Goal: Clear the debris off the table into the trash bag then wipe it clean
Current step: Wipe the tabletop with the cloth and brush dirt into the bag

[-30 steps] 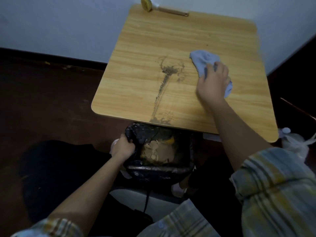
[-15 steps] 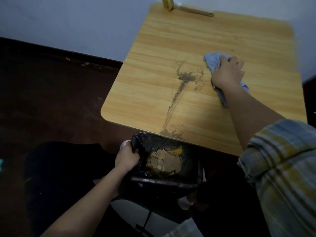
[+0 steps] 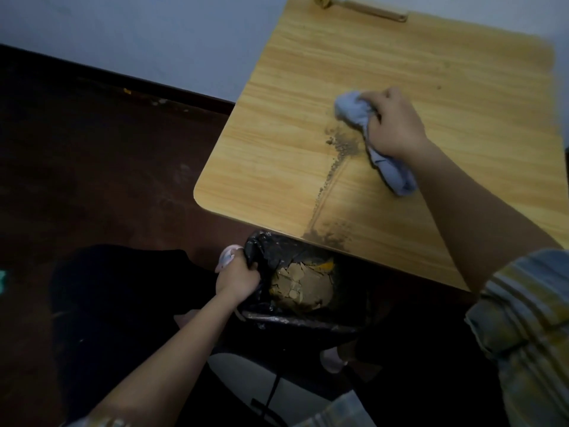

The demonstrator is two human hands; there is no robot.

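Note:
My right hand (image 3: pixel 395 126) grips a bunched light-blue cloth (image 3: pixel 354 110) on the wooden table (image 3: pixel 462 87), pressing it just above a pile of brown dirt (image 3: pixel 343 143). A thin dirt trail runs from that pile down to a smudge of dirt at the table's near edge (image 3: pixel 326 235). Below that edge hangs a black trash bag (image 3: pixel 295 318) with tan broken pieces inside. My left hand (image 3: pixel 238 277) grips the bag's left rim and holds it open.
A wooden-handled brush (image 3: pixel 363 7) lies at the table's far edge against the pale wall. Dark floor stretches to the left. A dark shape (image 3: pixel 117 303), perhaps a seat, sits beside the bag. A pale rounded thing (image 3: pixel 226 257) peeks out behind my left hand.
My right hand has swept the cloth leftward onto the top of the dirt pile, bunching it up. The smears around the pile's top are gone. The left hand keeps holding the bag.

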